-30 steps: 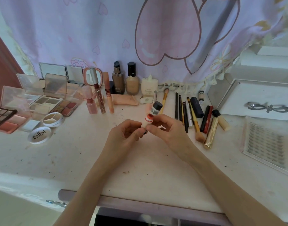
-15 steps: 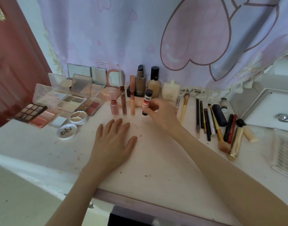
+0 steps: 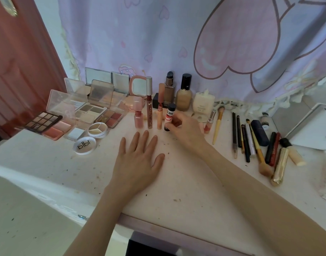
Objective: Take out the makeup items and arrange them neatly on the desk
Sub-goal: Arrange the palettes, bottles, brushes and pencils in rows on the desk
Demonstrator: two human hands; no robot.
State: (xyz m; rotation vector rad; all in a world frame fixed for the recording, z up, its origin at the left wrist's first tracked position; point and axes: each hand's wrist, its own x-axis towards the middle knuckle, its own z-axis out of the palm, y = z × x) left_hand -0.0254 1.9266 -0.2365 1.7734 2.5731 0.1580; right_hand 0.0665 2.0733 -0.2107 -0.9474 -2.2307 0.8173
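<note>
The right hand (image 3: 184,130) has its fingers curled round a small tube (image 3: 170,115) with a black cap and a red-and-white label, holding it upright on the table (image 3: 177,182); the tube stands at the right end of a short row of upright lip products, just beside a peach lip gloss (image 3: 160,109), then a dark red gloss (image 3: 149,104) with a silver cap, then a pink bottle (image 3: 138,115). The left hand (image 3: 138,159) lies flat on the table in front of that row, fingers straight and slightly spread, holding nothing. Behind the row stand two foundation bottles (image 3: 184,95) and a cream-coloured bottle (image 3: 202,104); to the left sit open eyeshadow palettes (image 3: 95,111), a round three-part pot (image 3: 97,129) and a white round compact (image 3: 84,145); to the right lie brushes and pencils (image 3: 245,139) roughly side by side, with a gold tube (image 3: 280,167) near the table's front; a lilac curtain (image 3: 158,43) with pink hearts hangs behind.
</note>
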